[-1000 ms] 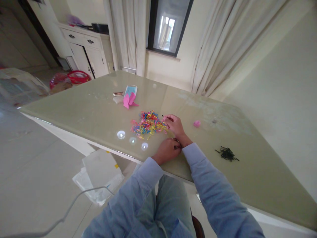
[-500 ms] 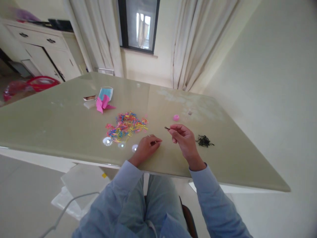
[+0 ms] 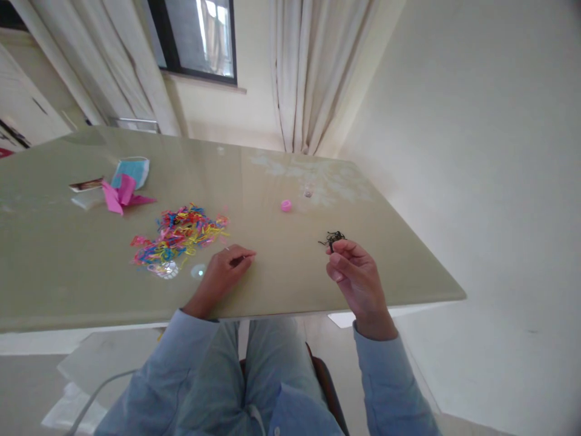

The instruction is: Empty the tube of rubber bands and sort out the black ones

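Observation:
My left hand (image 3: 227,271) rests on the table with its fingers pressed together, right of a heap of red, blue, yellow and pink bands (image 3: 181,233). Whatever is between its fingertips is too small to make out. In front of a small pile of black bands (image 3: 336,235), my right hand (image 3: 354,272) is raised, thumb and forefinger pinched on a black band that is hard to tell from the pile behind it. A small pink ring-shaped object (image 3: 285,206) lies beyond and between the hands.
At the table's (image 3: 272,272) far left are a blue mask (image 3: 136,171), a pink folded paper shape (image 3: 121,194) and a patterned strip (image 3: 86,184). Behind the pink object sits a small clear item (image 3: 308,193). A wall (image 3: 476,151) stands on the right.
The view has turned to the right. My right hand has moved right, with the black band, to the black pile. My left hand keeps its place beside the coloured heap.

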Available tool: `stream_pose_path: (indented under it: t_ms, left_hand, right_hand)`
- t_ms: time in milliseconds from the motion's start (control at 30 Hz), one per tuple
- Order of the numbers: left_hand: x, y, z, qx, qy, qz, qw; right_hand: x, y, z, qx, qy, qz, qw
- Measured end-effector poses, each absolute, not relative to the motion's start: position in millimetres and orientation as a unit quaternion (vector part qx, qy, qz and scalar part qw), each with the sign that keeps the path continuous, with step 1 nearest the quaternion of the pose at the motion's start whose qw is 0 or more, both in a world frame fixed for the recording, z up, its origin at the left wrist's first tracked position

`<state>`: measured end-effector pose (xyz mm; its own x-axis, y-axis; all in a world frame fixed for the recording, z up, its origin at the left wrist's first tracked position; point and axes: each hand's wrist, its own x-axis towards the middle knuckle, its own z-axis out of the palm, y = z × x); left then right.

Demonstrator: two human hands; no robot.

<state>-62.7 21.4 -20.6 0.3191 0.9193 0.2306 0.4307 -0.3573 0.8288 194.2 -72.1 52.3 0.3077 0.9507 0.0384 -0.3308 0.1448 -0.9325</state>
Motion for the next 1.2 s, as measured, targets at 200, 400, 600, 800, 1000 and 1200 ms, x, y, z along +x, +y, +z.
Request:
stream_pose_path:
  t_ms: [200,400,600,800,1000,1200]
  left_hand:
    - [-62.8,20.3,-18.0,0.739,0.468,0.356,0.328]
    - [-62.7,20.8,-18.6,0.738,0.475,0.355,0.322]
    - [-63.8,22.3,-20.0,0.742,0.475,0.353,0.316]
    - [-63.4,22.2,-20.5,0.73,0.482,0.359,0.326]
    - [-63.0,21.3,-18.2,0.732,0.481,0.357,0.324]
    - [-62.5,21.2,-19.7,0.735,0.472,0.365,0.323]
  right_hand:
    - [220.4,-88.3,52.9,-0.484,-0.337,0.417,0.691]
    - [248.4,-76.8,33.7,-0.56,-0.347,0.329,0.677]
    - [281.3,-50.4,6.9,-0.629,-0.366,0.243,0.642]
    - [303.0,-30.9,-10.4,-0.709,-0.42,0.171,0.541]
    - [285.8,-46.3,-13.5,-0.712,-0.417,0.147,0.546]
    - [243.0,-62.8,-15.2,-0.69,-0.463,0.194,0.522]
